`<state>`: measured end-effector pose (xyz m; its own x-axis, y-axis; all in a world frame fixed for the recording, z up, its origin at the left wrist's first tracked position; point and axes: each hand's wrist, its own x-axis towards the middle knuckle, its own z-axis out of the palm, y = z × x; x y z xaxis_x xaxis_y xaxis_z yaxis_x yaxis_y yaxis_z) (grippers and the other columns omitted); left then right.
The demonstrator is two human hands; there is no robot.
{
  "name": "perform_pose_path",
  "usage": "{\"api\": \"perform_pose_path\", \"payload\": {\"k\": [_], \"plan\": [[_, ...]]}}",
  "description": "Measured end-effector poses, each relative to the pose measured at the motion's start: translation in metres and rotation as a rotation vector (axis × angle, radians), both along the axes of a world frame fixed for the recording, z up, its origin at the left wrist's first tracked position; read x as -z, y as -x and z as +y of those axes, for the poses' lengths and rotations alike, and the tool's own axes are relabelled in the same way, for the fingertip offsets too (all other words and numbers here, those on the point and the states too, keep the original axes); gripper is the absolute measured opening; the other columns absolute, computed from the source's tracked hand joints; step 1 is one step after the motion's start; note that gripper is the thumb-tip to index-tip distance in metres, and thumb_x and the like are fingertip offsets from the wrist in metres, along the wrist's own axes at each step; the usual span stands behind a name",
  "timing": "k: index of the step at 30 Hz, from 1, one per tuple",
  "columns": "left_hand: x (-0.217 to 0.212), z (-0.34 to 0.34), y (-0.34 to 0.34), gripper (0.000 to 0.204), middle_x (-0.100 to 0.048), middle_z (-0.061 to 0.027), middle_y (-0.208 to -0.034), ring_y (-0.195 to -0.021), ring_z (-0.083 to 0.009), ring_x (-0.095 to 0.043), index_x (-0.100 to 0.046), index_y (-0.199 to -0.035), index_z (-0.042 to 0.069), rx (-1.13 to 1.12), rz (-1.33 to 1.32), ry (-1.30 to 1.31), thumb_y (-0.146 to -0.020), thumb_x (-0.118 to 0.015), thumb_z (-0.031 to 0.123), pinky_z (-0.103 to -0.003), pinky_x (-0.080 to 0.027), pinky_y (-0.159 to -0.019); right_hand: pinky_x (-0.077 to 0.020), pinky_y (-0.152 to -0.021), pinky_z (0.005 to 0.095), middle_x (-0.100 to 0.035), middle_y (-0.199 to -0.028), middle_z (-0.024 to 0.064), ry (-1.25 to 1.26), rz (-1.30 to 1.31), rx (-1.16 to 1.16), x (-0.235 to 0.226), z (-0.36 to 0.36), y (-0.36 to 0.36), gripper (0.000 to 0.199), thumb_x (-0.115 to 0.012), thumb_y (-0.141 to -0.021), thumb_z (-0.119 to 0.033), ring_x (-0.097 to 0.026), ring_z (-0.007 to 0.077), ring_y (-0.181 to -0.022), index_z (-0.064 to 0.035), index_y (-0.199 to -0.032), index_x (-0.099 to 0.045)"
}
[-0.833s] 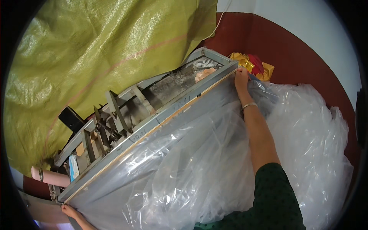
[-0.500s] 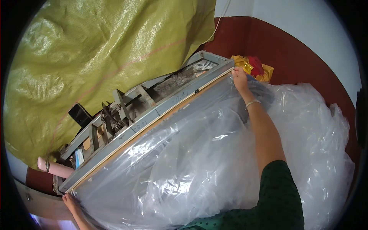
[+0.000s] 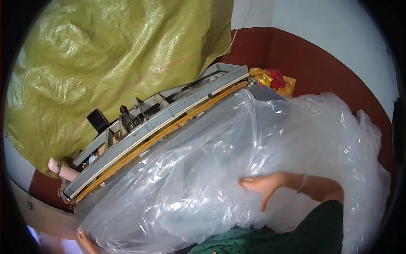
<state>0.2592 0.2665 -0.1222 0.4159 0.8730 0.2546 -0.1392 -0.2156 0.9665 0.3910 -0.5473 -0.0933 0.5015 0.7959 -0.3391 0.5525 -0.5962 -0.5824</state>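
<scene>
A large sheet of clear plastic film [image 3: 198, 169] lies in shiny folds before me, its far edge drawn back from a long grey metal-framed bar machine [image 3: 169, 112]. My right hand [image 3: 265, 186] is over the middle of the film, thumb spread from the outstretched fingers, holding nothing. At the film's near left edge is my left hand [image 3: 86, 242], partly in view, its fingers closed on the plastic. An orange-brown strip [image 3: 169, 129] along the machine's front is uncovered.
A yellow woven plastic sheet [image 3: 127, 51] hangs behind the machine. A black phone [image 3: 98, 120] and a pink bottle [image 3: 65, 170] are at its left part. Gold and red wrapping [image 3: 277, 79] lies by its far right end. More film [image 3: 338, 139] is heaped at right.
My right hand has let go of the film at the machine's far end and come down over its middle. My left hand has moved down with the near corner, exposing the orange-brown strip.
</scene>
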Motion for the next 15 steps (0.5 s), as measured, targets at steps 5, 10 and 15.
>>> {"api": "perform_pose_path", "payload": {"k": [5, 10, 15], "plan": [[0.02, 0.008, 0.021, 0.029, -0.05, -0.0017, -0.095, -0.082, -0.0099, -0.046, -0.048, -0.113, 0.003, 0.084, 0.101, 0.032, -0.087, -0.05, 0.015, -0.023, -0.038, -0.074, -0.0342, -0.093, 0.0498, -0.03, -0.134, 0.0223, 0.086, -0.316, 0.01, 0.114, 0.055, -0.001, 0.108, -0.082, -0.038, -0.025, -0.03, 0.036, -0.124, -0.0007, -0.131, -0.032], [0.017, 0.009, 0.044, 0.032, -0.051, -0.0039, -0.102, -0.089, -0.012, -0.047, -0.048, -0.116, 0.002, 0.166, 0.182, 0.022, -0.087, -0.049, 0.015, -0.025, -0.039, -0.08, -0.0474, -0.066, 0.0411, -0.06, -0.086, 0.0212, -0.198, -0.26, 0.346, 0.126, 0.064, -0.017, 0.052, -0.064, -0.064, -0.012, -0.06, 0.0333, -0.081, -0.0016, -0.113, -0.051], [-0.013, -0.086, 0.013, 0.029, -0.055, -0.0148, -0.105, -0.093, -0.0233, -0.05, -0.054, -0.107, -0.007, 0.181, 0.061, -0.146, -0.081, -0.051, 0.008, -0.034, -0.04, -0.083, -0.0484, -0.065, 0.042, -0.061, -0.087, 0.0197, -0.022, -0.435, 0.54, 0.146, 0.001, -0.022, 0.05, -0.054, -0.061, 0.001, -0.06, 0.0328, -0.076, -0.0101, -0.11, -0.056]]}}
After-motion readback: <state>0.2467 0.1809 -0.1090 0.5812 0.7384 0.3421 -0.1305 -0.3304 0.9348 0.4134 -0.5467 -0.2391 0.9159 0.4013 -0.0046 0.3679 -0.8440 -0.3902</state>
